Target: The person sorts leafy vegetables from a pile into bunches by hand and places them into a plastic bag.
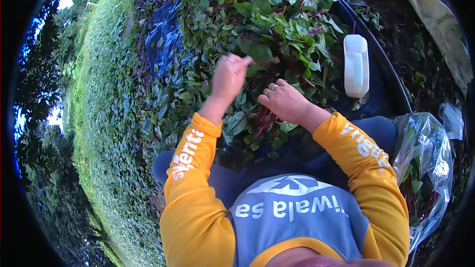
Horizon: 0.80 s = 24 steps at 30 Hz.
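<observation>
Leafy greens with dark red stems [297, 34] are heaped in front of me. My left hand [230, 76] is raised over the left side of the heap, its fingers pinched together and slightly blurred. A leaf and a reddish stem lie beside its fingertips; what it grips is unclear. My right hand [287, 103], with rings on its fingers, is closed low over the heap, just right of my left hand. Red stems [261, 122] show beneath it, but its fingertips hide anything they hold.
A white plastic container [356, 66] stands right of the greens, near a dark curved edge [373, 44]. Blue plastic sheeting [164, 32] lies at left. A clear plastic bag [428, 153] with leaves is at lower right, a pale sheet [440, 20] at upper right. Low plants [114, 109] cover the left.
</observation>
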Available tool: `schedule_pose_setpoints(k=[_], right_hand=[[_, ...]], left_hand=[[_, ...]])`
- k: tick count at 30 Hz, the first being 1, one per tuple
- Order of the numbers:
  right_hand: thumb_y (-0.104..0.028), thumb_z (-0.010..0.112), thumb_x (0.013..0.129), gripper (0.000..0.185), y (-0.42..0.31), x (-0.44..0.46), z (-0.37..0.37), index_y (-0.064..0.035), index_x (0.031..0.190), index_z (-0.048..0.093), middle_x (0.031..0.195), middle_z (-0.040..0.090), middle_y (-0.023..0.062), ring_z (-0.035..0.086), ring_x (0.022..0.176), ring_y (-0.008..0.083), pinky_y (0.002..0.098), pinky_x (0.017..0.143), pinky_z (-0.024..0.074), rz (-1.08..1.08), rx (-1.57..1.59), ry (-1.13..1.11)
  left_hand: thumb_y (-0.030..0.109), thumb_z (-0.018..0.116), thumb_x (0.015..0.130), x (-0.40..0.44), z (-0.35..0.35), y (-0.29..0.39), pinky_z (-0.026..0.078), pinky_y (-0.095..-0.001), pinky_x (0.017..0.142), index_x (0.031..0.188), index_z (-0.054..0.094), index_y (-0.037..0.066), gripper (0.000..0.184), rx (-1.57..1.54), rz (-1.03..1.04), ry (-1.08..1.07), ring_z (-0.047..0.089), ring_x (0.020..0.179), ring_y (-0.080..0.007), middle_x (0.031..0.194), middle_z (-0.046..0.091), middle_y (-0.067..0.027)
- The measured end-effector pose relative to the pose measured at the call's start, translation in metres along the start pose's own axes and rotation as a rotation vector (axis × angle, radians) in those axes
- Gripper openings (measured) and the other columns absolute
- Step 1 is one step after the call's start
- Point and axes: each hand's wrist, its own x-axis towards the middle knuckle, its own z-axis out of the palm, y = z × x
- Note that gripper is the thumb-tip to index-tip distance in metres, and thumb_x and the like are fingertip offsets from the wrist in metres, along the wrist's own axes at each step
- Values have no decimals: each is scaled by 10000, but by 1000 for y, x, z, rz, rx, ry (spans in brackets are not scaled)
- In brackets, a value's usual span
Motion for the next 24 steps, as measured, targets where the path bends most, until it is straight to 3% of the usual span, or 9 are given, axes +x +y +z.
schedule_pose_setpoints(k=[2, 4, 5, 6, 9, 16, 18, 19, 24], right_hand=[[-131, 585, 864, 203, -6, -5, 6, -104, 1065, 572, 900, 650, 32, 646, 946, 233, 396, 876, 442, -3, -24, 63], [-133, 589, 870, 179, -13, -13, 13, -103, 1045, 568, 932, 674, 36, 652, 969, 228, 393, 869, 446, -2, -45, 120], [-136, 591, 870, 211, -17, -16, 17, -99, 1077, 569, 960, 678, 45, 653, 977, 232, 394, 860, 444, 52, -1, 153], [-139, 593, 871, 244, -19, -19, 19, -94, 1109, 570, 988, 683, 54, 653, 984, 237, 396, 851, 443, 106, 40, 187], [-154, 643, 827, 352, -32, -29, 22, -82, 1164, 569, 997, 687, 75, 653, 993, 265, 402, 856, 443, 233, 106, 85], [-153, 701, 751, 376, -78, -50, 27, -50, 1107, 637, 1190, 619, 179, 602, 1114, 347, 486, 914, 479, 530, 216, -77], [-166, 694, 761, 277, -77, -59, 35, -54, 1013, 663, 1127, 647, 174, 630, 1078, 342, 480, 888, 503, 212, -51, 318], [-167, 687, 772, 206, -78, -60, 37, -65, 951, 671, 1046, 678, 155, 662, 1010, 336, 464, 906, 507, 448, 343, -114], [-162, 678, 794, 166, -72, -47, 50, -95, 946, 662, 950, 684, 91, 673, 958, 308, 445, 863, 503, 452, 299, -154]], left_hand=[[12, 599, 891, -49, 30, 12, 529, -356, 905, 1188, 740, 93, 339, -393, -174, -333, 662, 998, -263, 1131, 691, -110], [29, 543, 937, -75, 34, 28, 471, -358, 1031, 1236, 695, 1, 337, -1365, -825, -407, 625, 1173, -228, 1228, 693, -117], [132, 626, 949, -84, 33, 31, 401, -358, 1114, 1499, 393, -63, 629, -1811, -976, -484, 566, 1254, -185, 1334, 637, -101], [132, 626, 949, -93, 33, 39, 401, -358, 1114, 1499, 393, -63, 629, -1813, -975, -483, 566, 1254, -185, 1334, 637, -101], [273, 823, 809, -111, 44, 60, 422, -426, 1102, 1551, -245, 35, 1322, -929, -229, -452, 590, 1244, -292, 1304, 638, -150], [206, 840, 701, -121, 22, 96, 507, -456, 908, 1612, -33, 65, 1270, -347, -147, -474, 676, 905, -396, 960, 706, -169], [218, 833, 690, -128, 21, 97, 515, -465, 870, 1609, 63, 44, 1212, -302, -24, -416, 664, 886, -400, 927, 704, -160], [219, 845, 705, -130, 19, 95, 521, -425, 884, 1616, 38, 50, 1229, -337, -41, -418, 675, 900, -370, 952, 699, -174], [260, 835, 837, -116, 17, 53, 507, -311, 919, 1630, 89, 78, 1103, -955, -566, -804, 638, 974, -153, 1113, 679, -84]])
